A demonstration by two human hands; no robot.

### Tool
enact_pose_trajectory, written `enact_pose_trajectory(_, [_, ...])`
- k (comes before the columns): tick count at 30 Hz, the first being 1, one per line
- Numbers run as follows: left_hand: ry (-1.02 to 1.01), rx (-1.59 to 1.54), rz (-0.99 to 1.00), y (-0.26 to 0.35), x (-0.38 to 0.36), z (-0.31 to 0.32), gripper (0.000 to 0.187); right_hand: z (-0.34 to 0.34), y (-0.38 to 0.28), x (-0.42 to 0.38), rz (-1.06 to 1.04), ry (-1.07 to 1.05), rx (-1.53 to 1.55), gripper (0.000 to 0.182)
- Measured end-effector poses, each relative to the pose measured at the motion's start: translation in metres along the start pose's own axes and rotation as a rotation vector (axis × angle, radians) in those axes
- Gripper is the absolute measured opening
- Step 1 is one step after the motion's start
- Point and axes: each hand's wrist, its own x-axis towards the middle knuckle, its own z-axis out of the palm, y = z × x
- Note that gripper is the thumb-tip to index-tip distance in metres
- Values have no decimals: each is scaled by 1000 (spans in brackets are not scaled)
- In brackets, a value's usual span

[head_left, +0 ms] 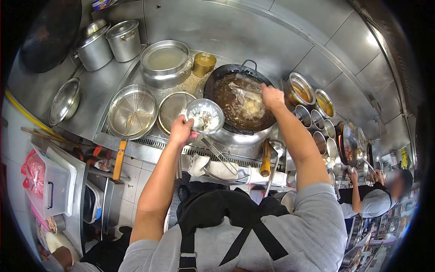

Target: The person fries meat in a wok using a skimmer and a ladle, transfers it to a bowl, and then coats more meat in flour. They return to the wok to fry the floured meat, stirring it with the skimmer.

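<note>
My left hand [182,131] grips the rim of a small metal bowl [205,116], which is tilted and has white floury residue and brownish bits inside. The bowl is held at the left edge of a black wok [222,72] of brown, bubbling oil. Over the wok's right side, my right hand [273,97] is closed; what its fingers hold, if anything, is hidden. Pale battered food [252,108] lies in the oil just left of that hand, partly blurred by foam.
Left of the wok are a wire strainer [132,112] with a wooden handle, a round sieve [172,109], a large pot [165,59] and a brass-coloured container [204,64]. A ladle [277,147] and brush [266,158] lie in front. A co-worker [374,199] stands at right.
</note>
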Motion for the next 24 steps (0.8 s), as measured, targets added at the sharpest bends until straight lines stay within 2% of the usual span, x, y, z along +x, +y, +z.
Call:
enact_pose_trajectory(1, [-9,-10,41,0,-3,-3,15,0,8,4,47,13,24,35])
enact_pose_trajectory(2, [-7,-7,38,5,-10,-5,15,-29,11,-2,93,26,48,38])
enact_pose_trajectory(6, [54,-113,30,16,-29,-12,12,-140,45,-44,-38,136,48,40])
enact_pose_trajectory(8, [54,-185,55,10,-30,-14,12,-184,42,-73,-99,118,67,39])
enact_pose_trajectory(10, [50,-191,73,5,-28,-13,13,-198,32,-93,-129,97,80,38])
enact_pose_trajectory(11, [47,-186,85,2,-27,-12,15,-203,19,-104,-177,-18,43,37])
enact_pose_trajectory(12, [41,-180,96,4,-28,-10,16,-206,6,-113,-223,-133,6,35])
enact_pose_trajectory(14, [28,-173,112,4,-34,-7,20,-193,-20,-130,-284,-178,27,31])
enact_pose_trajectory(16, [-9,-149,104,2,-40,-6,12,-188,-51,-140,-313,-330,-30,30])
enact_pose_trajectory(18, [-7,-122,141,3,-59,-2,23,-170,-72,-155,-344,-393,-36,32])
enact_pose_trajectory(22, [-114,39,149,-17,-88,-1,23,-114,-95,-175,-316,-408,73,33])
enact_pose_trajectory(23, [-97,12,237,-36,-82,0,23,-102,-96,-177,-351,-421,114,33])
enact_pose_trajectory(24, [-112,19,240,-42,-80,-3,23,-90,-96,-178,-387,-433,156,34])
